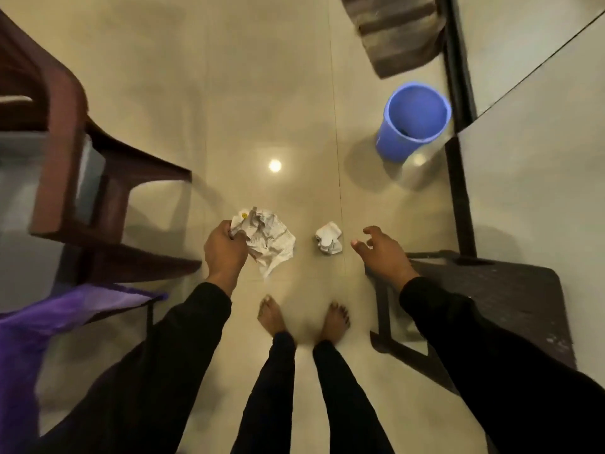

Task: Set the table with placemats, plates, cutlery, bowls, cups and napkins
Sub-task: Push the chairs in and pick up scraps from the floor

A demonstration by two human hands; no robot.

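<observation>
Looking straight down at a glossy tiled floor [262, 93], with the person's two bare feet planted near the bottom centre. The left hand [224, 247] has its fingers curled tight round one corner of a crumpled sheet of newspaper [266, 239], and the rest of the sheet hangs loose to the right of the fist. Between the two hands sits a small paper ball [328, 239], a tight white wad; whether it lies on the floor or is in the air cannot be told. The right hand [383, 249] is just beside that ball, not touching it, fingers spread apart and loosely bent, holding nothing. Both arms are in dark sleeves.

Farther off on the right stands a blue plastic bin [412, 121], open mouth up, close against a dark table leg [458, 126]. A dark stool [510, 296] sits near right, partly under the right forearm. On the left, a brown plastic chair [65, 142], and below it a purple cloth [49, 322] draped at the near left edge. A striped mat [399, 31] lies at the far top.
</observation>
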